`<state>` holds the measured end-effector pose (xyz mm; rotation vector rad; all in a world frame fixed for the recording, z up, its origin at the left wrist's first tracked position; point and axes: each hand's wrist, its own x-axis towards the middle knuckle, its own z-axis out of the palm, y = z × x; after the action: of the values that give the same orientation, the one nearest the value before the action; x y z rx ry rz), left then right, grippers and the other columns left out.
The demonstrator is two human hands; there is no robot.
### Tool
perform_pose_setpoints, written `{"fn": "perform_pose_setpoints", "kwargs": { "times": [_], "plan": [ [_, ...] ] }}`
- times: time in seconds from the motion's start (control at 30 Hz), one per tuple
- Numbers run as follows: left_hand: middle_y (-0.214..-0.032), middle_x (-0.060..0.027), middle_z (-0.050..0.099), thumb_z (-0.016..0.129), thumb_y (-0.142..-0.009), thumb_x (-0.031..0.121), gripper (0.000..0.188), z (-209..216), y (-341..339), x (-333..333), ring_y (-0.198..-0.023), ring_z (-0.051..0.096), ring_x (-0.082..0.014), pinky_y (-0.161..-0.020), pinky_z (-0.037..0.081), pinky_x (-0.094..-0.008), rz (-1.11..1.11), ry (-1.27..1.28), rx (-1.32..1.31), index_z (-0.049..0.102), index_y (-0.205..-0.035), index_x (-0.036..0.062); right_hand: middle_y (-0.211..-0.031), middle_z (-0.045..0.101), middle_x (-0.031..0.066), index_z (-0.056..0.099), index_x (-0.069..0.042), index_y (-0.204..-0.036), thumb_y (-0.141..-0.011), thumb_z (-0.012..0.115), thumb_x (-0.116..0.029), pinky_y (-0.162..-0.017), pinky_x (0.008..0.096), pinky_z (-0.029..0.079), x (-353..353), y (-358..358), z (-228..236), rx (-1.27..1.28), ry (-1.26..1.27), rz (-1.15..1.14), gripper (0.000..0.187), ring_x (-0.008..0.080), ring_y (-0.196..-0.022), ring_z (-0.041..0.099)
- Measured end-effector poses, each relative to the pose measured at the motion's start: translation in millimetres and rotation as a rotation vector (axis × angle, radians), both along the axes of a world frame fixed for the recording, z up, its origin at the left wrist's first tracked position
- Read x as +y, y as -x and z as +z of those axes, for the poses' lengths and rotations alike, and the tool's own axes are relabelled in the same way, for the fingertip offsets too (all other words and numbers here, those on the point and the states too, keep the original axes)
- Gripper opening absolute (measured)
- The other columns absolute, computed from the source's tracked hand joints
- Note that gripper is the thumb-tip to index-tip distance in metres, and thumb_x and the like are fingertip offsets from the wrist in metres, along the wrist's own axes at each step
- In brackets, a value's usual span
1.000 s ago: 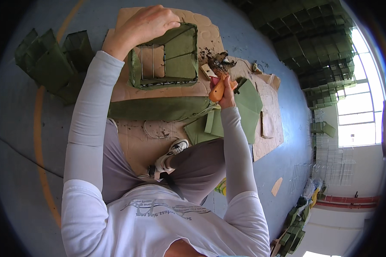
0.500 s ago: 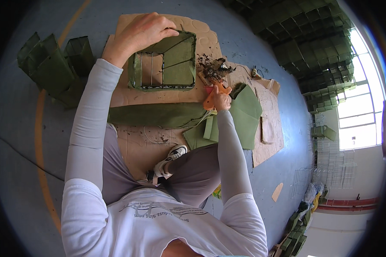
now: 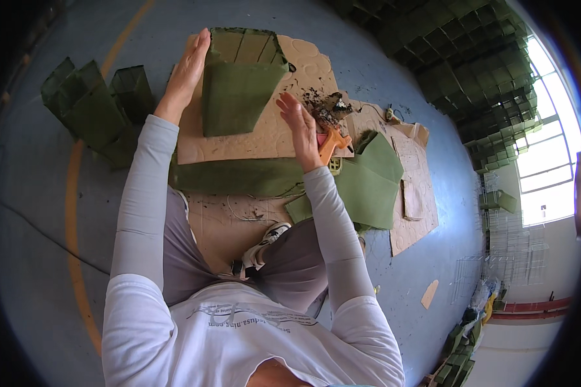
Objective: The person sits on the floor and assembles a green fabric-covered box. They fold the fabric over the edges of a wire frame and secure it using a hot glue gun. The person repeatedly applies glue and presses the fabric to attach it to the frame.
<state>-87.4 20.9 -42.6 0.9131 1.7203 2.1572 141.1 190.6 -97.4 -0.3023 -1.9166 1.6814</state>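
A green fabric-covered box [image 3: 239, 97] stands on a brown cardboard sheet [image 3: 193, 151], its wide rim toward the far side. Flat against its left side, near the rim, lies my left hand [image 3: 188, 72], fingers stretched out. My right hand [image 3: 298, 126] is held up to the right of the box, fingers extended, a gap between them. Beside my right wrist an orange glue gun [image 3: 330, 144] rests on the cardboard, partly hidden by that hand. Just beyond it sits a dark, crusty heap of residue [image 3: 327, 106].
Green fabric panels [image 3: 374, 180] lie at the right over more cardboard [image 3: 426, 213]. Several finished-looking green boxes [image 3: 87, 103] stand on the blue floor at the left. Stacked green boxes [image 3: 471, 71] and wire frames [image 3: 510, 258] line the far right.
My right hand has let go of the glue gun and moved left toward the box. The box has been turned, so a covered side now faces me. My left hand has flattened against it.
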Motion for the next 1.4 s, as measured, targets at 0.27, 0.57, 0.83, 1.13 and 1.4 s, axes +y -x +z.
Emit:
{"fn": "perform_pose_setpoints", "kwargs": {
  "times": [0.27,0.57,0.83,1.13,1.4],
  "plan": [
    [-0.161,-0.0130,0.028,0.023,-0.095,0.076,0.093,-24.5,-19.6,-0.1,-0.147,0.029,-0.0245,-0.120,0.022,-0.0372,-0.251,-0.125,-0.452,0.022,-0.157,0.0054,-0.152,0.042,0.0133,0.035,0.003,-0.150,-0.107,0.039,-0.045,-0.118,0.0348,0.029,-18.8,33.7,-8.2,0.057,0.072,0.035,0.065,0.0235,-0.141,0.040],
    [-0.159,-0.0110,0.031,0.026,-0.102,0.065,0.081,-29.5,-82.0,0.9,-0.146,0.029,-0.0210,-0.120,0.022,-0.0375,-0.220,-0.140,-0.502,0.023,-0.155,0.0043,-0.136,0.056,0.0066,0.047,0.004,-0.141,-0.107,0.044,-0.040,-0.111,0.0310,0.037,-10.7,-9.8,-13.9,0.031,0.167,-0.077,0.056,0.0158,-0.125,0.051],
    [-0.127,-0.0129,0.064,0.069,-0.092,0.023,0.049,8.6,-100.7,-41.9,-0.120,0.059,-0.0270,-0.100,0.048,-0.0337,0.191,-0.086,0.574,0.056,-0.133,0.0013,-0.108,0.065,0.0099,0.063,-0.002,-0.117,-0.092,0.067,-0.007,-0.086,0.0348,0.050,-45.1,-45.0,31.9,0.111,-0.406,-0.666,0.027,0.0227,-0.102,0.061],
    [-0.099,-0.0062,0.067,0.073,-0.075,0.008,0.034,20.9,-114.2,-46.3,-0.092,0.064,-0.0204,-0.079,0.054,-0.0325,0.320,-0.049,1.389,0.068,-0.108,0.0038,-0.100,0.062,0.0065,0.070,-0.006,-0.099,-0.070,0.073,-0.002,-0.082,0.0397,0.047,-59.5,-43.8,83.7,0.336,-1.328,-0.459,0.029,0.0262,-0.093,0.061],
    [-0.108,-0.0095,0.066,0.065,-0.074,0.008,0.031,8.1,-117.5,-32.3,-0.098,0.062,-0.0235,-0.083,0.054,-0.0360,0.285,0.057,1.579,0.071,-0.102,-0.0018,-0.107,0.063,0.0083,0.070,-0.002,-0.107,-0.070,0.065,-0.004,-0.086,0.0413,0.050,-58.2,-27.5,60.8,0.272,-1.386,-0.423,0.037,0.0268,-0.100,0.062]
  ]
}}
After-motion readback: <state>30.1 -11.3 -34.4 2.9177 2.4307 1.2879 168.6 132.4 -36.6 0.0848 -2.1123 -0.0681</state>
